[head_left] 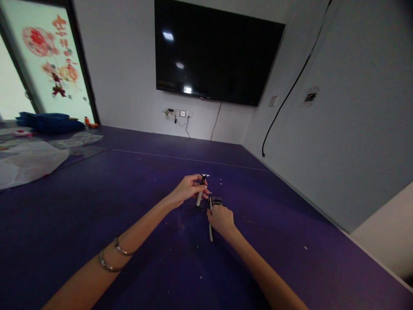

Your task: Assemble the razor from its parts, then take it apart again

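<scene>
My left hand (190,189) is closed around a slim tool with a black-and-white handle (199,197) and a thin, bright crosspiece on top, like a razor or trimmer. It is held nearly upright just above the purple surface (145,254). Close by on the right, my right hand (221,217) is closed on a second object, a dark blocky piece (217,200) with a long pale strip (211,232) running down beside the fingers. The kind of this object is too small to tell, and my fingers hide part of it. The two held things are apart.
Small white specks dot the purple surface. At the left lie clear plastic sheeting (35,161), a dark blue cloth bundle (50,122) and a small orange item (87,122). A television (216,51) hangs on the far wall, and a black cable (290,88) dangles at the right.
</scene>
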`<state>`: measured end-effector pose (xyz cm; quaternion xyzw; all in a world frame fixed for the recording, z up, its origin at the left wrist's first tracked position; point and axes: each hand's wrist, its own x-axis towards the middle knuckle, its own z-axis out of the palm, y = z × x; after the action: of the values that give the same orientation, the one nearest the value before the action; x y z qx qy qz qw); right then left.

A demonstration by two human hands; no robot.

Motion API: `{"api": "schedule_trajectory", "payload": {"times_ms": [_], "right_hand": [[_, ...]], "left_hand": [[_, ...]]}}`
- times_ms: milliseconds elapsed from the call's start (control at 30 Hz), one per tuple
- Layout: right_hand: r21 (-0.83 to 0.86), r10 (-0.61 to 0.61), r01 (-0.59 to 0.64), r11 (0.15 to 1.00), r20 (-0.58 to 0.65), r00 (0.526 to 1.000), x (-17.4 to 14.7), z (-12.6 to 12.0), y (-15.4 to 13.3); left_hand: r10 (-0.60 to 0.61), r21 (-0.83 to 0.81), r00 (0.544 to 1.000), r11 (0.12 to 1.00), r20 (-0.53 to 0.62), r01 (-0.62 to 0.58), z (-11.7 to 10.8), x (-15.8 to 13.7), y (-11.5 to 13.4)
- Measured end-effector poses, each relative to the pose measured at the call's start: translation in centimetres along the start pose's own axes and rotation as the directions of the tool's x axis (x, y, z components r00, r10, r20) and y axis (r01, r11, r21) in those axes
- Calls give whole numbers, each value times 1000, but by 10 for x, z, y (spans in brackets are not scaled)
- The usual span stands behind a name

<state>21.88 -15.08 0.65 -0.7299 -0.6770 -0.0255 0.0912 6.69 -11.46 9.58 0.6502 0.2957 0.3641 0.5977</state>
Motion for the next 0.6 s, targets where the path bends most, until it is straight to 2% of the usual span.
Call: {"api": "schedule_trajectory", "payload": {"times_ms": [200, 367, 467, 600], "right_hand": [[2, 11, -11, 1000, -33, 999, 4, -7, 6], [4, 27, -27, 1000, -60, 998, 23, -26, 33], [75, -45, 47, 996, -34, 998, 38, -25, 52], [203, -186, 182, 962, 3, 982, 52, -13, 66]], "left_hand": [[-8, 0, 1000, 1000, 8, 8, 0, 2, -4], [-6, 2, 1000, 1000, 18, 6, 0, 3, -9], [-16, 12, 1000, 1000, 11, 15, -1, 3, -12], [-21, 16, 1000, 1000, 10, 21, -1, 4, -17]]}}
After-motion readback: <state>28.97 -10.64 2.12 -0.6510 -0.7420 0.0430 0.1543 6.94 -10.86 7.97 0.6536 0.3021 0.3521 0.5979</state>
